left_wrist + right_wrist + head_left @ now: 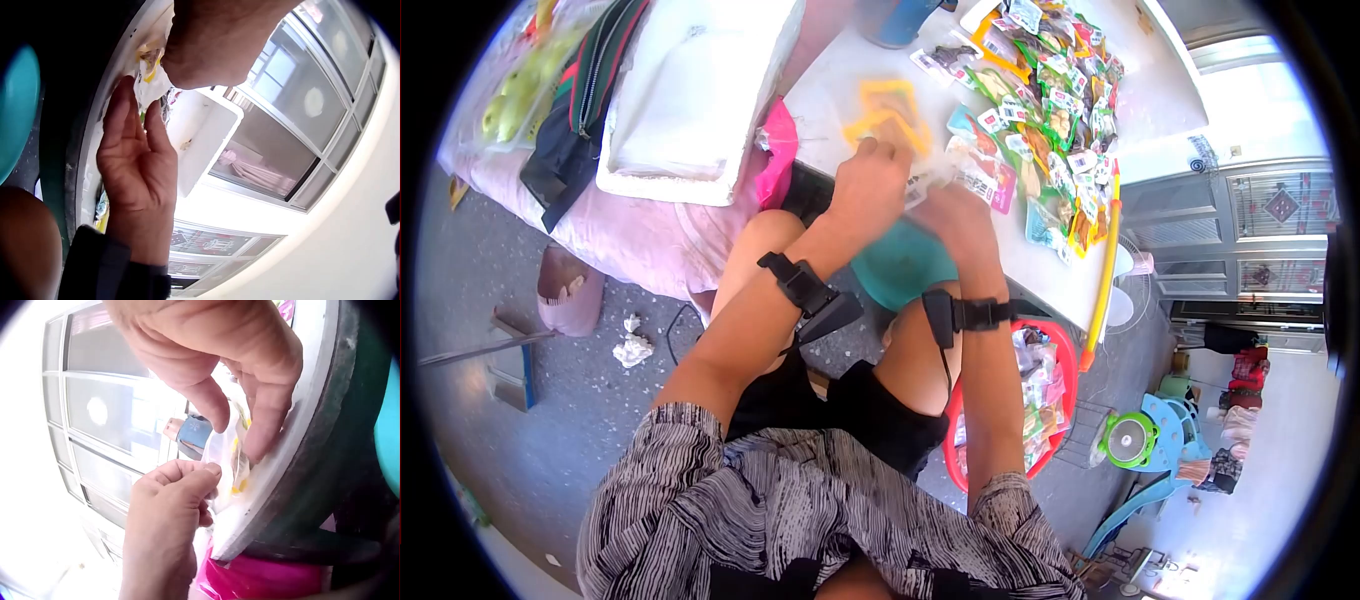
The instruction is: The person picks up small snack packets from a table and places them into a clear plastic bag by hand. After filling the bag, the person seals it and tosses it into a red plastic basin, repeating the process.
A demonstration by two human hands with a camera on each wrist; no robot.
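My left hand (pixel 870 192) is over the white table's near edge, beside a blurred clear packet with yellow edges (pixel 888 105). In the right wrist view, thumb and forefinger of the left hand (pixel 169 515) pinch the clear film (pixel 215 450). Facing it, my right hand (pixel 219 350) has thumb and fingers apart on either side of the packet, fingertips at its yellow-marked edge. The left wrist view shows the right hand (pixel 140 169) palm-up with nearly straight fingers, the packet (pixel 150 81) by its fingertips; the left hand (pixel 219 44) hides part of it.
Many colourful packets (pixel 1050 110) are heaped on the table's right, beside a yellow-orange stick (pixel 1103 280). A teal basin (pixel 900 268) is below the table edge; a red basket (pixel 1062 345) holds packets. At left are a white foam box (pixel 690 110) and pink bag (pixel 778 160).
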